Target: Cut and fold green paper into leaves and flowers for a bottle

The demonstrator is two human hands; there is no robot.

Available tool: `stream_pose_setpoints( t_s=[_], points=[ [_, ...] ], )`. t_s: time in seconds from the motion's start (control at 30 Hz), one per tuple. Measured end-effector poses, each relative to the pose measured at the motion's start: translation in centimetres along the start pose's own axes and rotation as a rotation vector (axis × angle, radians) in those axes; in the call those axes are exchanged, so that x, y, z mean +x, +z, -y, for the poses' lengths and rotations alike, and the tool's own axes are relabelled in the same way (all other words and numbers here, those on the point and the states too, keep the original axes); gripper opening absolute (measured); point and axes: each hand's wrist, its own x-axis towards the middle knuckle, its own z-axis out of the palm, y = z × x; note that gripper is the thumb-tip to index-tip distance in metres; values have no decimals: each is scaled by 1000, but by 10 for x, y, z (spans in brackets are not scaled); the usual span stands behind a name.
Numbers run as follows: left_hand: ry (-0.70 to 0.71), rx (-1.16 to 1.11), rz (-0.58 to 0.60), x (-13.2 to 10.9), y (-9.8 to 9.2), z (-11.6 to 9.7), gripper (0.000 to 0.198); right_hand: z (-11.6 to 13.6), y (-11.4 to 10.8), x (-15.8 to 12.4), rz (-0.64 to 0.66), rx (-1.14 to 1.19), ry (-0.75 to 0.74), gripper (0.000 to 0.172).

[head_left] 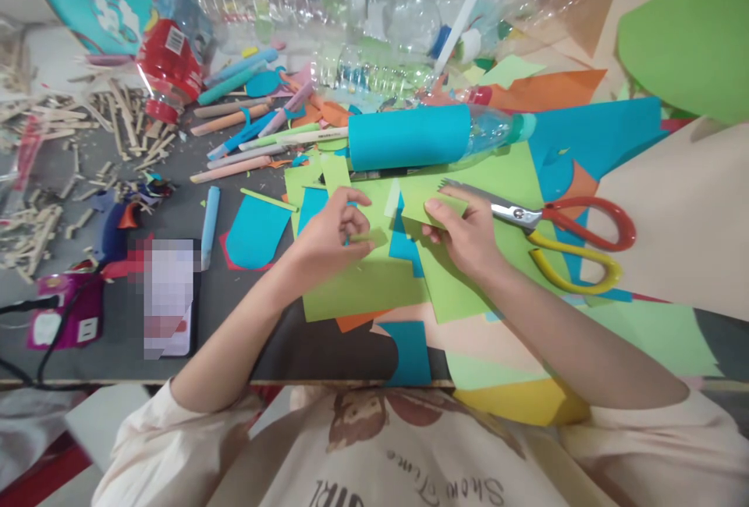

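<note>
My right hand [465,230] pinches a small piece of light green paper [417,204] between thumb and fingers, above the green sheets. To its left, my left hand [333,238] hovers with curled fingers held apart and nothing visible in them. Under both hands lie light green paper sheets [363,288] with blue paper scraps among them. Beside my right hand rest scissors [520,216] with one red and one yellow handle; their blade tips pass behind that hand. Beyond the hands a plastic bottle wrapped in blue paper [409,136] lies on its side.
Clear plastic bottles [374,15] crowd the back. At left are loose wooden sticks [122,117], a red-labelled bottle [172,62], a glue gun [111,226], and a phone [169,296]. Rolled paper tubes [239,113] lie mid-left. Coloured sheets [672,218] cover the right side.
</note>
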Motion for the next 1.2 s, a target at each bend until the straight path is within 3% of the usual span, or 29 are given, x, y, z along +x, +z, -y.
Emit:
stream_pose_setpoints(
  t_s=[0.13, 0.27, 0.53, 0.77, 1.2],
  points=[
    [-31, -528, -189, 3, 2, -8, 30, 5, 1, -3, 44, -67, -24, 42],
    [-68, -702, -200, 5, 16, 3, 30, 10, 1, -8, 128, -126, -63, 46],
    [17, -619, -222, 4, 26, 21, 34, 14, 0, -11, 193, -234, -56, 48],
    [-15, -454, -241, -1, 27, 18, 28, 14, -2, -11, 266, -296, -91, 38],
    [-22, -369, -222, -3, 26, 14, 32, 13, -3, -12, 294, -289, -101, 32]
  ],
)
